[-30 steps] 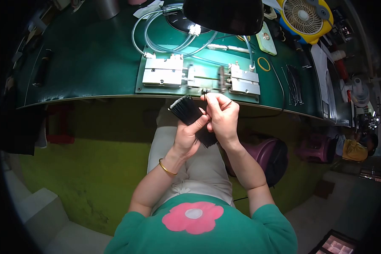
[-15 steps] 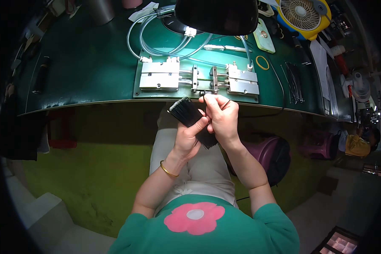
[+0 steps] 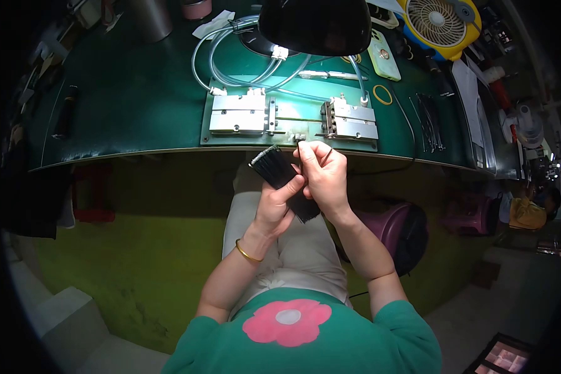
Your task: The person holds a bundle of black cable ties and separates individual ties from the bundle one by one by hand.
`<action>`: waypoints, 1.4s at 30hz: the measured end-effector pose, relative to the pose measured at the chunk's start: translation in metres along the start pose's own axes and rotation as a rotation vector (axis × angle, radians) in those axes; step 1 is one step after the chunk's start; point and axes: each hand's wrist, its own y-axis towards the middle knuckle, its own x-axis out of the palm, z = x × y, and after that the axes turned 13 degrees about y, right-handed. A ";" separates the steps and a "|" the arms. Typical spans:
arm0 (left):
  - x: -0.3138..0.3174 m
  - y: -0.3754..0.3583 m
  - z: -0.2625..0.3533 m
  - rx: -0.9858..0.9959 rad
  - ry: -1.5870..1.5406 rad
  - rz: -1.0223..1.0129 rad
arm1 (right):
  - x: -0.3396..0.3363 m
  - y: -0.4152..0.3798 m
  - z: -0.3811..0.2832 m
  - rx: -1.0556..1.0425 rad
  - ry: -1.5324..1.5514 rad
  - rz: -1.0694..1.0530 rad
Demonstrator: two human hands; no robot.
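My left hand [image 3: 273, 207] is closed around a bundle of thin black wires [image 3: 275, 167], tilted, with pale tips at its upper end. Close beside it, my right hand [image 3: 326, 177] pinches a thin black wire at the table's front edge. A dark strand passes over its fingers. Just ahead of those fingertips is a small metal piece [image 3: 298, 137] on the fixture's base plate. Two silver cylinder blocks, the left block [image 3: 237, 115] and the right block [image 3: 354, 120], flank it. Their dark end plates stand apart, drawn in towards the blocks.
Clear air hoses [image 3: 215, 56] loop behind the blocks under a black lamp [image 3: 315, 28]. To the right lie a yellow rubber band [image 3: 382, 95], a phone [image 3: 384, 56], more black wires [image 3: 429, 121] and a yellow-blue fan [image 3: 439, 22]. A purple stool [image 3: 386, 234] stands below.
The two end plates have moved apart, each back towards its block. My right hand has shifted very slightly down and left, still pinching. The bundle stays in my left hand.
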 end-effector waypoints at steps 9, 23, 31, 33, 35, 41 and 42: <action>0.001 0.002 -0.002 -0.003 -0.021 0.044 | 0.002 0.001 -0.002 -0.012 -0.043 0.018; 0.003 0.006 -0.004 0.033 0.022 0.055 | 0.000 0.008 -0.005 0.058 0.025 0.021; 0.004 0.004 -0.002 0.005 0.013 0.068 | -0.002 0.006 -0.002 0.033 -0.016 -0.007; 0.004 0.002 0.000 0.003 -0.008 0.060 | -0.003 0.005 0.000 0.024 0.009 -0.024; 0.005 -0.001 0.004 -0.005 -0.048 0.048 | -0.002 0.002 -0.002 0.011 0.060 -0.055; 0.001 -0.005 0.004 -0.008 -0.012 0.051 | 0.002 -0.003 -0.009 0.007 0.021 -0.091; 0.002 -0.005 0.004 0.001 0.011 0.061 | 0.002 -0.002 -0.008 0.018 0.012 -0.085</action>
